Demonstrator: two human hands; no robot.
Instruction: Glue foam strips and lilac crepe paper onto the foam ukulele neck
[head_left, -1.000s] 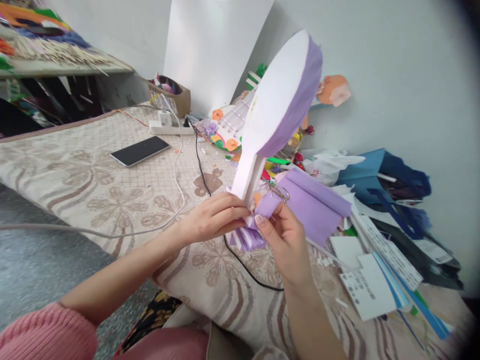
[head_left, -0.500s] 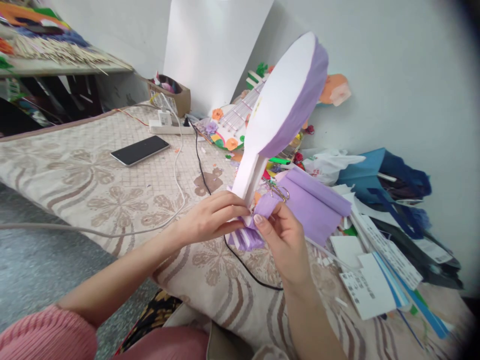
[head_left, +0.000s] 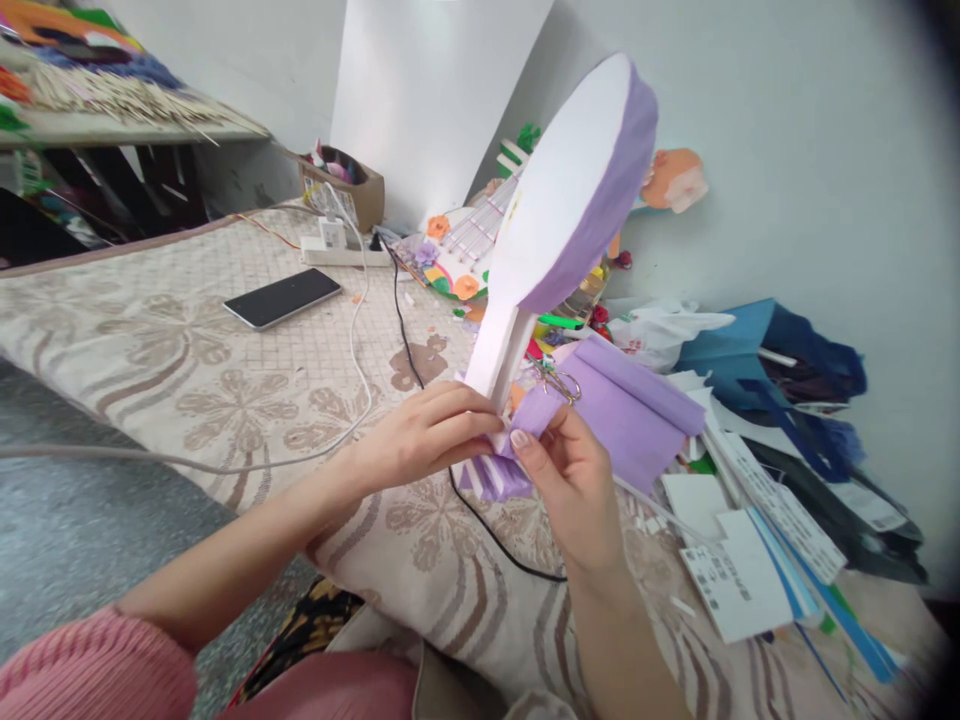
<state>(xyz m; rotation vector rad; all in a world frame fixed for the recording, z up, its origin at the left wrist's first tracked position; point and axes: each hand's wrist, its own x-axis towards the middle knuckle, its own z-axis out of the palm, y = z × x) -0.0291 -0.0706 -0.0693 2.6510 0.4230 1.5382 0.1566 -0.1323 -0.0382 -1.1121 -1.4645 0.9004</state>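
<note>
A white paddle-shaped foam craft piece (head_left: 559, 195), its rounded edge wrapped in purple paper, stands tilted upward with its handle low. My left hand (head_left: 427, 435) is closed around the bottom of that handle. Between thumb and fingers, my right hand (head_left: 574, 480) pinches a purple crepe paper strip (head_left: 536, 412) beside the handle's lower end. Purple-and-white pieces (head_left: 495, 480) stick out beneath my hands. Just behind my right hand lie scissors (head_left: 556, 380) and a partly rolled purple paper sheet (head_left: 626, 415). My fingers hide the handle's end.
To the left lies a phone (head_left: 283, 298) near a power strip (head_left: 349, 257) with white and black cables. A cardboard box (head_left: 364, 195) stands behind. Flower-decorated crafts (head_left: 457, 250), a blue bag (head_left: 731, 340) and white card pieces (head_left: 724, 570) crowd the back and right.
Almost nothing differs. The view has shifted slightly, and both hands keep their hold on the handle and the purple strip.
</note>
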